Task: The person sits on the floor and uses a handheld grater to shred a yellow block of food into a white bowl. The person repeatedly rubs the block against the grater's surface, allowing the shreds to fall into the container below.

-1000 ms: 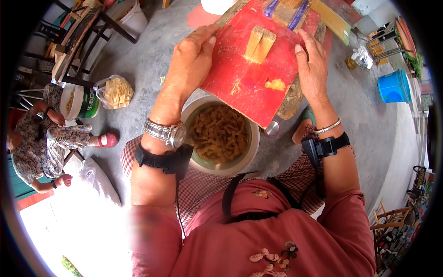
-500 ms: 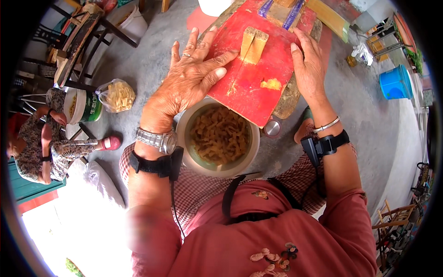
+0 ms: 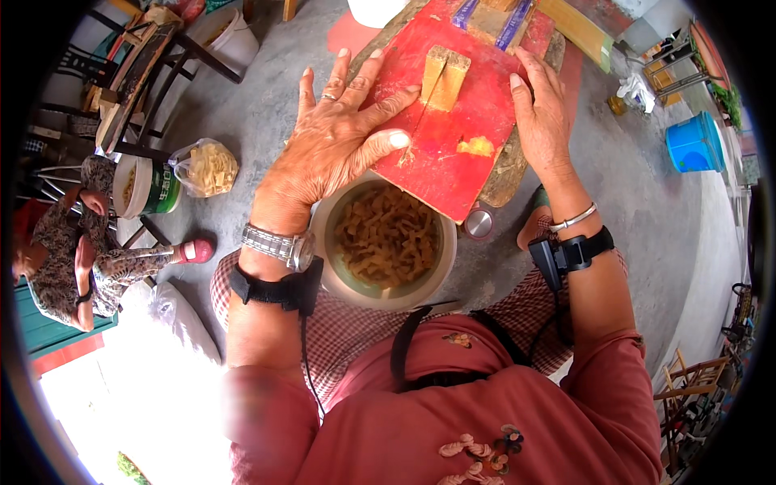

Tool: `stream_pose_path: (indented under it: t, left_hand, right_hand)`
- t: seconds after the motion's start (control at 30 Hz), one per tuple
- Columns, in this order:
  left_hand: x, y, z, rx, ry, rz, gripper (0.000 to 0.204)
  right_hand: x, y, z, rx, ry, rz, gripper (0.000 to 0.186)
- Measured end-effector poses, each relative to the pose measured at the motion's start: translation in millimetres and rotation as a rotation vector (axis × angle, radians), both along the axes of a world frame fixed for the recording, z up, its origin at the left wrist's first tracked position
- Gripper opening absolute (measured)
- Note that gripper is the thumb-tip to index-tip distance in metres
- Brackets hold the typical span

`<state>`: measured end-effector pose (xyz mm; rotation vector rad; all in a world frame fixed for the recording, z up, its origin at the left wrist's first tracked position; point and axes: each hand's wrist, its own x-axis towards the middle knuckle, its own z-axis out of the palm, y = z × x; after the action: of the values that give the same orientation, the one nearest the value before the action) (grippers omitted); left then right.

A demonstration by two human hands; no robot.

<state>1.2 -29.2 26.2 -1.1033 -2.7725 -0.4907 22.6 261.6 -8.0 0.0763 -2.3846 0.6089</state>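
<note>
A red board (image 3: 455, 164) slopes over a worn wooden plank (image 3: 511, 171) in front of me. On it stands a tan block (image 3: 446, 78) with a slit down its near face. My left hand (image 3: 335, 137) is spread at the board's left edge, index fingertip close to the block and thumb over the red surface. Along the right edge rests my right hand (image 3: 543, 117), fingers stretched out and thumb apart. Neither hand grips anything. Below the board's near corner, a pale basin (image 3: 443, 271) holds many brown strips (image 3: 384, 234) in liquid.
A small round metal-topped object (image 3: 478, 223) is beside the basin. To the left are a bag of pale pieces (image 3: 212, 168), a white-and-green bucket (image 3: 162, 187) and a seated person (image 3: 61, 263). A blue bucket (image 3: 693, 145) stands at right; purple-taped wood (image 3: 489, 28) lies at the far end.
My left thumb has swung slightly away from the index finger, and the left wrist has shifted a little right. My right hand stays almost still. The seated person's hands have moved.
</note>
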Motion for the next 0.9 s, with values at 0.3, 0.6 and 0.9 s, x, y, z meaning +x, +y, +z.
stream_pose_path:
  t: [0.3,0.6,0.9]
  left_hand:
    - [-7,-7,-8,0.017,-0.018,0.154,0.078]
    - [-5,-1,-3,-0.020,-0.012,0.058,0.078]
    - [-23,-15,-20,-0.105,0.174,0.369,0.086]
  right_hand:
    - [1,-2,1,0.014,-0.008,-0.021,0.038]
    - [1,-2,0,-0.005,-0.017,-0.015,0.038]
    - [0,-2,-2,-0.008,-0.004,-0.002,0.038]
